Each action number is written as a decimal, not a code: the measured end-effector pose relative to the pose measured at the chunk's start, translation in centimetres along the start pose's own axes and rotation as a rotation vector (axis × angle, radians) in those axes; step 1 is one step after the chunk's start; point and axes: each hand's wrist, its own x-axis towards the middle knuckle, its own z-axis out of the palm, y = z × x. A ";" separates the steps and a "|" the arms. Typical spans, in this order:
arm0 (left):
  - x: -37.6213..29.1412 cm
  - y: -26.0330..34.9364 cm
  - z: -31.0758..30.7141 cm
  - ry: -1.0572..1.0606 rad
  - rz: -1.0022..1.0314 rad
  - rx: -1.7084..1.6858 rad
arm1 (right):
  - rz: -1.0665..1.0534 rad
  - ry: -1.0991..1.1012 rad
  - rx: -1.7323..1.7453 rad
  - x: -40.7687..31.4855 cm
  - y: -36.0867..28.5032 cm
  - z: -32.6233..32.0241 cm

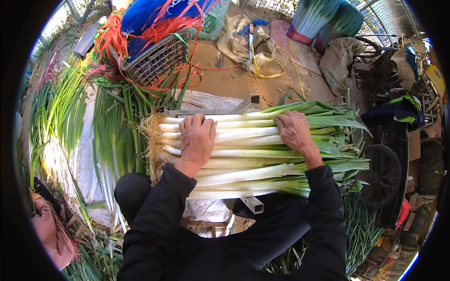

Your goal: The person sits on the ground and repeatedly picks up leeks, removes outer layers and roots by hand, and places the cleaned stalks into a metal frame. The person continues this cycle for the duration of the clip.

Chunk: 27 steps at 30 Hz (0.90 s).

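Before me a broad layer of large green onions [242, 163] lies crosswise on a metal tube frame [251, 102]. Their fibrous roots [152, 140] are on the left, and the green leaves [334, 147] spread to the right. My left hand [197, 142] rests over the white shafts near the roots, fingers curled on the far stalks. Where white turns to green, my right hand [294, 133] has its fingers and thumb bent down on the far stalks. Both palms hide parts of the stalks beneath. One square tube end [254, 205] sticks out on the near side, above my lap.
Loose green onions [58, 130] lie in rows on the left. Behind them stands a plastic crate [154, 63] with red strapping [112, 38]. Wrapped bundles [313, 21] are at the back right. A spoked wheel [381, 175] and a cart are close on the right.
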 end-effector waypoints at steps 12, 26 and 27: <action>0.0 -0.8 1.1 0.095 0.036 -0.052 | -0.093 0.147 -0.091 0.8 -0.8 2.3; -15.3 -21.6 -18.2 0.180 -0.540 -0.215 | -0.057 0.126 -0.180 1.3 2.9 4.1; -19.7 -23.8 -18.0 0.145 -0.695 -0.178 | -0.072 0.133 -0.193 1.4 3.0 4.1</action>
